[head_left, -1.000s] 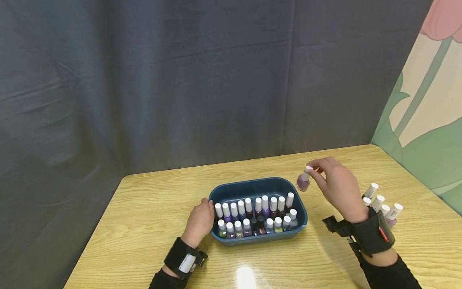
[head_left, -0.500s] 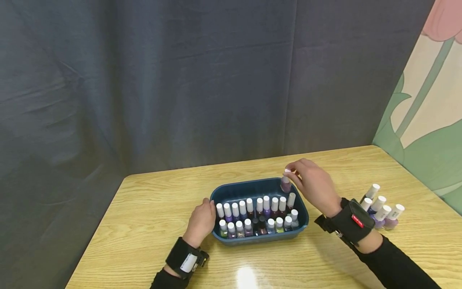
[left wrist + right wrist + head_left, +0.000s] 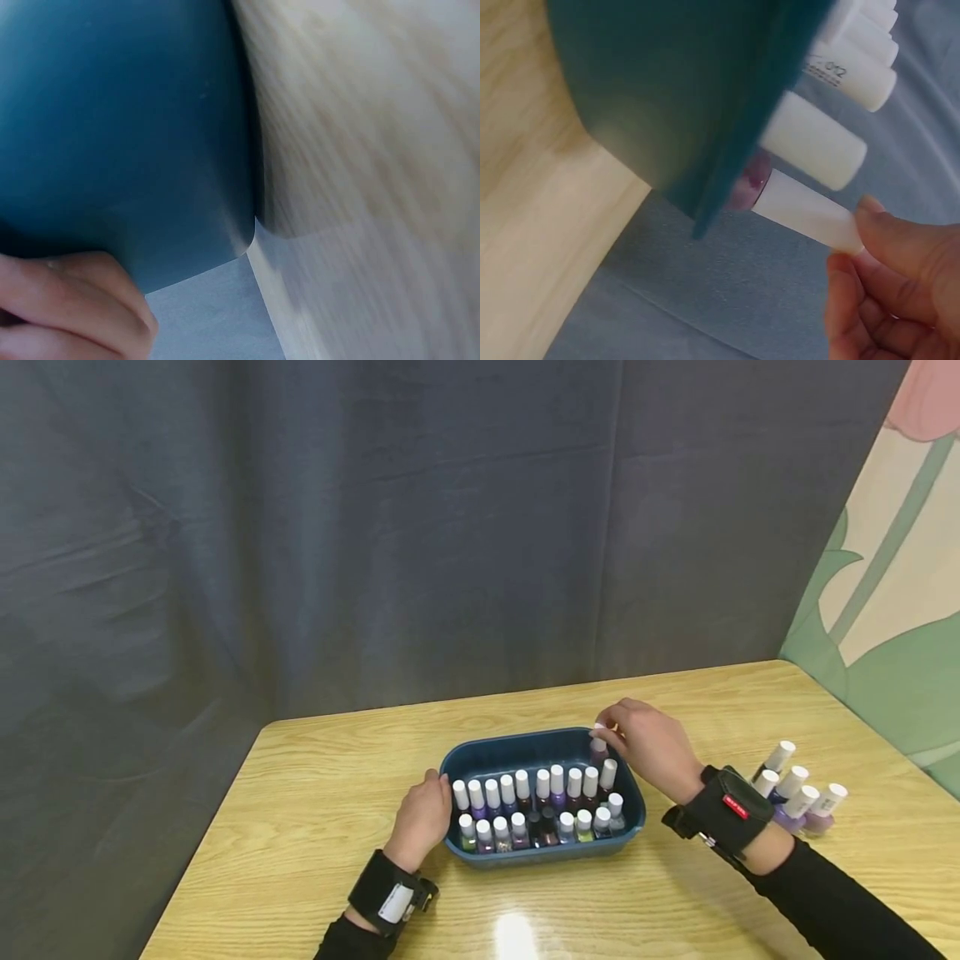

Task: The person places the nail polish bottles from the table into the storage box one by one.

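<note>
A dark blue plastic bin stands on the table with two rows of nail polish bottles upright in it, mostly white-capped. My left hand grips the bin's left end; bent fingers show against its wall in the left wrist view. At the back right corner, my right hand pinches a mauve nail polish bottle by the top of its white cap. The bottle's glass is partly below the rim, behind the row of dark red bottles. In the right wrist view the bin wall hides its lower part.
Several more nail polish bottles stand grouped on the wooden table to the right, beyond my right wrist. A dark curtain hangs along the back edge, and a painted wall is at the right.
My right hand has carried the mauve nail polish bottle leftward from beside the bin, then lowered it into the back right corner. The left hand has stayed on the bin.
</note>
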### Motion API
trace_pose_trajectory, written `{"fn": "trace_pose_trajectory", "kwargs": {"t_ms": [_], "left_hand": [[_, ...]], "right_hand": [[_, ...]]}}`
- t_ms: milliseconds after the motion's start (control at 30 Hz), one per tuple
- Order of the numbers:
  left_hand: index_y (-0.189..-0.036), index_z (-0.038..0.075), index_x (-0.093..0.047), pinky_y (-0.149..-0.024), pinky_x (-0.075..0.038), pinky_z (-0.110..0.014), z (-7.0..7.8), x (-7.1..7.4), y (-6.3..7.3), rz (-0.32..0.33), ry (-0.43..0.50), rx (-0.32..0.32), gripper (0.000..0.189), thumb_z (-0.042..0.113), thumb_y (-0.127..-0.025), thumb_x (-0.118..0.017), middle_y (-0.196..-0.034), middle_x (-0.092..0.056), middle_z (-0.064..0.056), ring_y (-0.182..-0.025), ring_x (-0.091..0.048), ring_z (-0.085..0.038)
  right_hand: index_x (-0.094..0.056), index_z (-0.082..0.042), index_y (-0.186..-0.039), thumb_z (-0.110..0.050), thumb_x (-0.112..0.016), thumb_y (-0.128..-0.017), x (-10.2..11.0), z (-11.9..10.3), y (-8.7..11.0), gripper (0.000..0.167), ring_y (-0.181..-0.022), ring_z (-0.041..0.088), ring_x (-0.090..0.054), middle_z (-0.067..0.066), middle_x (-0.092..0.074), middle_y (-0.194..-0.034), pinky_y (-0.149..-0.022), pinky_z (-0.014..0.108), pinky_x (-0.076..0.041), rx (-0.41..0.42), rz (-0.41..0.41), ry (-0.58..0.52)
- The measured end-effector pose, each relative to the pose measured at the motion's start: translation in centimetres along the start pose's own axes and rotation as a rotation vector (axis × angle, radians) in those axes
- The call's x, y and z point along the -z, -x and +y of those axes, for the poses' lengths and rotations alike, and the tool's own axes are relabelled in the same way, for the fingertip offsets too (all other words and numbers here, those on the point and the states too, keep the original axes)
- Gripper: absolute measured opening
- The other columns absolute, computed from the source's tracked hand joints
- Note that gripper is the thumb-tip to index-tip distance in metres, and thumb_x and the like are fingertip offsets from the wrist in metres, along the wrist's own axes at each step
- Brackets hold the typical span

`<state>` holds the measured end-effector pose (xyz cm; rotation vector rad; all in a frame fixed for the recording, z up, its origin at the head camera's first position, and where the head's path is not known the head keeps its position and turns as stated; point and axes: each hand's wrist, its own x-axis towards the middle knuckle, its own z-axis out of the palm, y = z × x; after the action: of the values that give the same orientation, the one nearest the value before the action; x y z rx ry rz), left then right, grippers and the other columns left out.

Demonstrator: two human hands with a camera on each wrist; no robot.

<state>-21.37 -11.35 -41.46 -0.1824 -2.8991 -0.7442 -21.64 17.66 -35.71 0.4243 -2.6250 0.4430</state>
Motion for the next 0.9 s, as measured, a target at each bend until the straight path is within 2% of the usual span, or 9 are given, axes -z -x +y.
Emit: {"fn": "trace_pose_trajectory", "kwargs": {"t_ms": [267, 633, 900], "left_hand": [[-0.084, -0.004, -0.051, -0.050, -0.044, -0.041, 0.0, 0.1, 0.0, 0.020, -0.006, -0.013, 0.025, 0.015, -0.097, -0.040, -0.065, -0.058, -0.021, -0.064, -0.062, -0.037], [-0.083, -0.004, -0.051, -0.050, -0.044, -0.042, 0.1, 0.2, -0.1, 0.027, -0.011, -0.017, 0.025, 0.014, -0.097, -0.040, -0.065, -0.058, -0.021, -0.064, -0.062, -0.037], [-0.085, -0.004, -0.051, -0.050, -0.044, -0.042, 0.1, 0.2, 0.0, 0.015, -0.010, -0.002, 0.025, 0.015, -0.097, -0.040, -0.066, -0.059, -0.022, -0.065, -0.062, -0.037]], "right_hand": [[-0.067, -0.005, -0.084, -0.019, -0.069, -0.081, -0.8, 0.6, 0.2, 0.014, -0.061, 0.012, -0.052, 0.004, -0.060, -0.073, -0.052, 0.027, -0.041, -0.017, -0.038, 0.004], [-0.068, -0.005, -0.082, -0.020, -0.071, -0.079, -1.2, 0.8, 0.3, 0.015, -0.061, 0.012, -0.053, 0.003, -0.060, -0.072, -0.051, 0.028, -0.042, 0.030, -0.036, 0.024], [-0.068, -0.004, -0.082, -0.019, -0.072, -0.078, -1.5, 0.8, 0.4, 0.015, -0.058, 0.009, -0.048, 0.001, -0.057, -0.069, -0.052, 0.025, -0.040, 0.044, -0.080, 0.031]]}}
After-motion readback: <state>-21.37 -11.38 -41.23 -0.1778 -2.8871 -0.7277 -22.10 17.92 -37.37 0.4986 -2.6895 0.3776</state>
